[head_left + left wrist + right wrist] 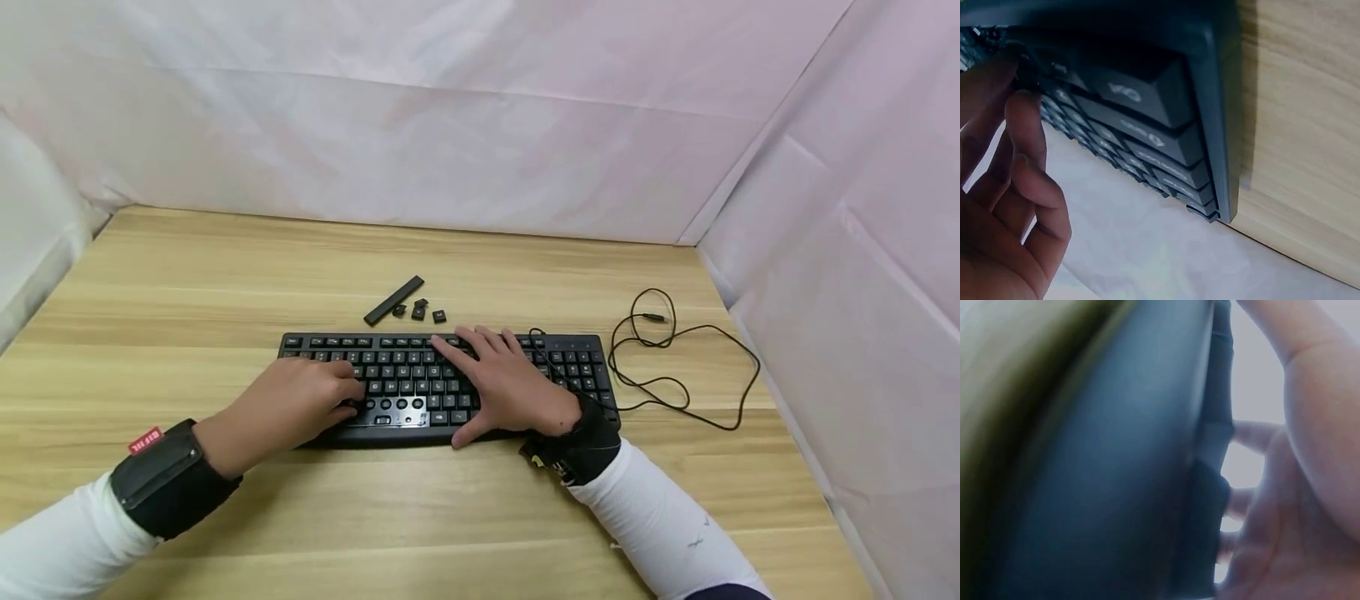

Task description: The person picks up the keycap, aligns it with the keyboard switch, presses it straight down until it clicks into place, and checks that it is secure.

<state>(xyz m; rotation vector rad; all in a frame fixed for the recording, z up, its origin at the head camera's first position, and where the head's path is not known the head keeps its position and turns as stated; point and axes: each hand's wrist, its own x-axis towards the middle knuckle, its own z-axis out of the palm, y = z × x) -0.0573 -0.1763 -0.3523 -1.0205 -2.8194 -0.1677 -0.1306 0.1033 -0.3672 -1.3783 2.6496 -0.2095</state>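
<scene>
A black keyboard (420, 435) lies across the wooden table. Part of its lower rows has lost its keycaps, leaving bare round key sockets (402, 404). My left hand (288, 408) bends over the left part of these rows. Its thumb and fingertips come together at a keycap, which they mostly cover; in the left wrist view the left hand (1016, 206) shows curled fingers right at the keys. Spread over the right half of the keyboard, my right hand (513, 387) rests with straight fingers on the keys and its thumb at the front edge.
Behind the keyboard lie a removed space bar (393, 301) and several loose keycaps (439, 317). A thin black cable (705, 414) loops over the table on the right and crosses the keyboard near my right hand. White sheeting (420, 150) stands behind and beside the table.
</scene>
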